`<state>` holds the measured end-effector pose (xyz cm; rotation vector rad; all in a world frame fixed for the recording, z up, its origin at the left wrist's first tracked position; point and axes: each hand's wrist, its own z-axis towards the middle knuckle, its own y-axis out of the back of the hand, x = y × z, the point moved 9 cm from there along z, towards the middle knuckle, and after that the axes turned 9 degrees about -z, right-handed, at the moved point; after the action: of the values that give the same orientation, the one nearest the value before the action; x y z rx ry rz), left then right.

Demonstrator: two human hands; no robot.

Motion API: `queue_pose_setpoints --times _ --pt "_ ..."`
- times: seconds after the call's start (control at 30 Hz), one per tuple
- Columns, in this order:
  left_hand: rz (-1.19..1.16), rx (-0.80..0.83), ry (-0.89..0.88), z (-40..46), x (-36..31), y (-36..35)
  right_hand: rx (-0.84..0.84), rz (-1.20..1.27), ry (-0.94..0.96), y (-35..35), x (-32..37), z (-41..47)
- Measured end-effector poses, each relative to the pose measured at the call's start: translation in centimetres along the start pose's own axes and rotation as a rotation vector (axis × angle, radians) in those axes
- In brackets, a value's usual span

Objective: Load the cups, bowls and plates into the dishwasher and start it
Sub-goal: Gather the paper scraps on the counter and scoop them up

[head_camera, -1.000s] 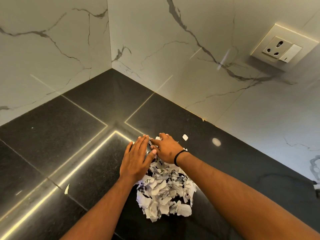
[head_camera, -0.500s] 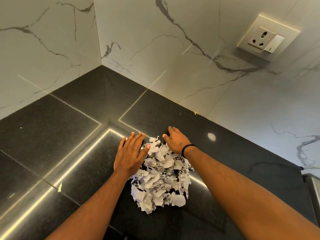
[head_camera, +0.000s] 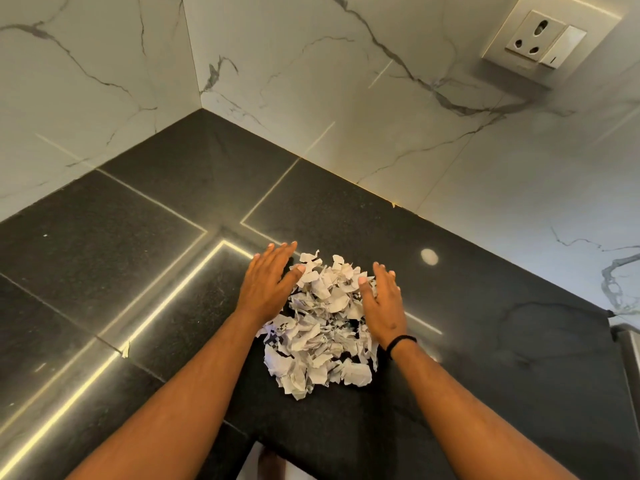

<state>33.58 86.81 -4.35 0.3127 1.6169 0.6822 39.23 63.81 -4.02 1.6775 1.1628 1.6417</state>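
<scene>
Fingers straight and held close together on both hands, nothing gripped. My left hand (head_camera: 266, 285) lies palm-down at the pile's 10 o'clock edge, thumb tip against the scraps. My right hand (head_camera: 382, 303) stands more on edge at the pile's 2 o'clock side, thumb touching the paper, palm facing the heap. Black wristband (head_camera: 400, 341) on the right wrist.

Pile of torn paper scraps (head_camera: 322, 327) sits between the two hands, white and grey bits, some with a black check print. One stray scrap (head_camera: 125, 348) lies well apart at 9 o'clock of the pile, on a bright reflected strip.

Cups, bowls, plates and dishwasher: none in view, cannot tell where they are.

Surface is a black speckled stone countertop (head_camera: 104, 237), glossy, with line reflections and a round light spot (head_camera: 429, 256) at 1 o'clock of the pile. Counter runs into a corner at 11 o'clock. White marble-look wall tiles (head_camera: 311, 81) with grey veins on both sides. Wall socket with switch (head_camera: 545, 39) at 1 o'clock, high up. Counter edge at 6 o'clock, lighter floor below it.
</scene>
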Motion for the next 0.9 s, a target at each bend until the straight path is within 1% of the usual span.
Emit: queue_pose_setpoints --times 0.07,0.13,0.23,0.37,0.53,0.7,0.8,0.9 --pt "-0.037 0.116 -0.005 0.4 -1.3 -1.7 -0.008 0.048 0.028 -1.5 1.1 -0.6" --pt "-0.101 0.205 -0.005 0.7 -3.1 -3.6 0.009 0.194 0.003 -2.6 2.4 -0.6" --pt "-0.226 0.251 0.005 1.2 -5.1 -5.9 0.033 0.372 -0.007 -3.4 4.2 -0.2" --pt "-0.524 0.150 0.067 1.8 -6.5 -6.8 -0.007 0.572 -0.061 -3.1 4.4 0.4" --pt "-0.786 0.005 0.139 2.0 -8.0 -6.6 -0.101 0.755 -0.098 -1.4 4.4 0.6" --pt "-1.167 -0.174 0.289 2.3 -8.5 -6.3 -0.233 0.952 -0.120 1.2 4.9 0.7" --pt "-1.351 -0.227 0.307 2.4 -9.5 -5.8 -0.297 1.084 -0.144 3.4 5.4 0.7" --pt "-1.475 -0.248 0.302 2.2 -11.1 -5.2 -0.333 1.219 -0.156 6.0 6.1 0.3"
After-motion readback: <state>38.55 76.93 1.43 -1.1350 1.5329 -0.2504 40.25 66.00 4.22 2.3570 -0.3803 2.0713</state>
